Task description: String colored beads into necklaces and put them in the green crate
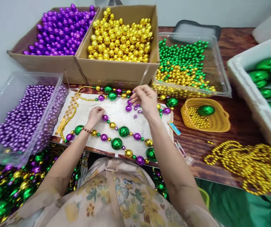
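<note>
A long strand of green, purple and gold beads (pixel 123 131) winds across a white cloth (pixel 116 113) on the table. My left hand (pixel 95 115) rests on the cloth with its fingers curled, pinching the strand near a purple bead. My right hand (pixel 144 99) hovers a little higher over the cloth, fingers pinched together on the strand's end by small purple beads (pixel 128 108). A few loose small beads lie under it.
Cardboard boxes of purple balls (pixel 61 30) and gold balls (pixel 120 36) stand behind. Clear trays hold purple beads (pixel 24 116) and green-and-gold beads (pixel 185 66). A yellow basket (pixel 206 118), gold bead strands (pixel 251 167) and a white bin of green balls (pixel 268 85) sit right.
</note>
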`<state>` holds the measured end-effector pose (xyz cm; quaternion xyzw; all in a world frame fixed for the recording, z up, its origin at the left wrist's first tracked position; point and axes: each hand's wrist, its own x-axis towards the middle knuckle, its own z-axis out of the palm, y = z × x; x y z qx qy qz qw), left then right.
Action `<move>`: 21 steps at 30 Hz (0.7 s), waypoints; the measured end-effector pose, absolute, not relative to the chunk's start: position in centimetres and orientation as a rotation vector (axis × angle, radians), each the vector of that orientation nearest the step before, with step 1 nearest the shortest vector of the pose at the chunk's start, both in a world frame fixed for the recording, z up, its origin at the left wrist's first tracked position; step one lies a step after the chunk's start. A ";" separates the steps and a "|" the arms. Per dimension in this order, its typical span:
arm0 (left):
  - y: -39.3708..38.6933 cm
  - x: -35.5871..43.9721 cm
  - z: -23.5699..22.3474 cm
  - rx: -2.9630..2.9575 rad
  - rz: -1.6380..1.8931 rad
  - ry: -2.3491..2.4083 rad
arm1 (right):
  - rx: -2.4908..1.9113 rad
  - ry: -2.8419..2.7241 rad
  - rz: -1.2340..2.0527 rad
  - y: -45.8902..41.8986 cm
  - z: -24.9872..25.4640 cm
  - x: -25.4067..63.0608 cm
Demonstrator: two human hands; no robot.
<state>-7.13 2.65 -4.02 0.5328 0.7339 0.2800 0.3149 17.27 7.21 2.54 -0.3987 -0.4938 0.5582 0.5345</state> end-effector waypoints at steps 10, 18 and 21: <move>3.6 -7.7 -4.4 1.513 0.413 2.111 | -1.038 -1.010 1.461 4.2 -1.9 18.6; 4.0 -7.8 -4.2 1.509 0.376 2.123 | -1.092 -1.113 1.527 3.4 -3.4 19.1; 4.1 -7.9 -4.0 1.505 0.361 2.126 | -1.115 -1.148 1.544 3.3 -4.0 19.0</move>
